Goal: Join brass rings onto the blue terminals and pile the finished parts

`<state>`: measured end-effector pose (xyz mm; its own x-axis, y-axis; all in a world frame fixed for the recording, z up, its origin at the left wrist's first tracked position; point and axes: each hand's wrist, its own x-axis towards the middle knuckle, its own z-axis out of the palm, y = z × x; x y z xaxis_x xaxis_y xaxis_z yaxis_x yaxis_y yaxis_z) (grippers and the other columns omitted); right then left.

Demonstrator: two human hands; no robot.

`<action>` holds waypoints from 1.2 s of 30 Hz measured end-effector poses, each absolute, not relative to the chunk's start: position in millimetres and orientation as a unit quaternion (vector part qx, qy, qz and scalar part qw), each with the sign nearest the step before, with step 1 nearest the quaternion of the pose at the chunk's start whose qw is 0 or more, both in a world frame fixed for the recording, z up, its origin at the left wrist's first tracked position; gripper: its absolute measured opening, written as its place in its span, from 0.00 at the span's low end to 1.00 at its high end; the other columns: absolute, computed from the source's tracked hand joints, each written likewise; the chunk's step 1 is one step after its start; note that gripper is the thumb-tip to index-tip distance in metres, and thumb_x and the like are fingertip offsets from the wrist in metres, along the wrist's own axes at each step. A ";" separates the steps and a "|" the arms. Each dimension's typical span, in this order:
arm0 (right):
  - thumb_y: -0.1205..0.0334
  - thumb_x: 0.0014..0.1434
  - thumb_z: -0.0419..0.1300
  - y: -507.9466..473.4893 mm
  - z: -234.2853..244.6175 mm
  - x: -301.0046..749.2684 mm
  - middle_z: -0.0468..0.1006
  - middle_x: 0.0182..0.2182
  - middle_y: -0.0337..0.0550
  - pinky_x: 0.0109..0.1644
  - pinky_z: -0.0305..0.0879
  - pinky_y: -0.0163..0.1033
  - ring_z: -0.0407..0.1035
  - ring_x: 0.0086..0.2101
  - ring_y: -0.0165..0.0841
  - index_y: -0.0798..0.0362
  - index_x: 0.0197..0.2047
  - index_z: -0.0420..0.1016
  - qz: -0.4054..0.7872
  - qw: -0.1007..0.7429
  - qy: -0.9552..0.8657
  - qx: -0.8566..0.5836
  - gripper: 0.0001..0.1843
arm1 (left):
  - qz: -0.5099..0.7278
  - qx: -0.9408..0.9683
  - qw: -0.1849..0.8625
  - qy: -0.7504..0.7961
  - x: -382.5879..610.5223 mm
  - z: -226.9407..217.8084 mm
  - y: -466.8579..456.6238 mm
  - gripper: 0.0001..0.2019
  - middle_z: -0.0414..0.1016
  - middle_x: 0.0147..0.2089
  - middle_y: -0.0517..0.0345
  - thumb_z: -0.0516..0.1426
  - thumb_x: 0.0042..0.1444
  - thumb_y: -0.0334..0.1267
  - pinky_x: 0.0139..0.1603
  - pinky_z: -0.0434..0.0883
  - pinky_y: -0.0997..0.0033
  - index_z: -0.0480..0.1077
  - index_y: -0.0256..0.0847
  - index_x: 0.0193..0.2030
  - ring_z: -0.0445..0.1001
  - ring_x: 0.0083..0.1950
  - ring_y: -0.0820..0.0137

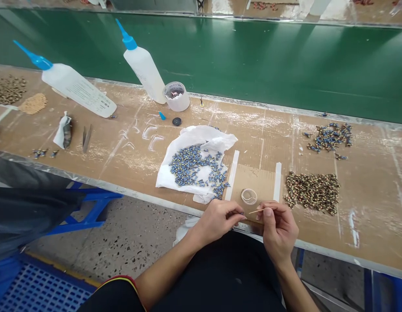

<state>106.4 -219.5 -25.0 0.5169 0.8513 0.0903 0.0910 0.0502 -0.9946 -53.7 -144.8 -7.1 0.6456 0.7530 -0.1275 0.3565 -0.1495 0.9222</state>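
My right hand (279,229) pinches a thin wooden stick (257,211) whose tip points left toward my left hand (217,219). My left hand's fingers are pinched together on something too small to make out, almost touching the stick's tip. Both hands hover at the bench's near edge, just below a small clear round lid (249,196) on a taped cardboard patch (254,180). A white cloth (201,138) holding several small blue parts (196,167) lies to the left. A heap of small brown ring-shaped parts (313,190) lies to the right.
Two white squeeze bottles with blue nozzles (145,69) (76,86), a small clear cup (177,96), tweezers (86,138) and another blue parts heap (329,136) lie on the bench. A green conveyor belt (253,56) runs behind. Another person's dark trousers (25,203) are at left.
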 end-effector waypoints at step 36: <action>0.68 0.62 0.58 -217.6 -26.0 108.2 0.77 0.33 0.42 0.36 0.71 0.40 0.73 0.35 0.35 0.49 0.40 0.73 0.261 0.556 -0.503 -0.608 0.05 | 0.171 0.761 0.508 0.365 -49.8 -8.4 -143.4 0.07 0.79 0.32 0.58 0.59 0.61 0.39 0.33 0.65 0.77 0.75 0.38 0.36 0.72 0.30 0.74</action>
<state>108.2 -217.6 -26.0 0.3581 0.9016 0.2425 0.3210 0.1250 -0.9388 -49.8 -143.4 -8.4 0.6747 0.7299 -0.1099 0.3819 -0.2177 0.8982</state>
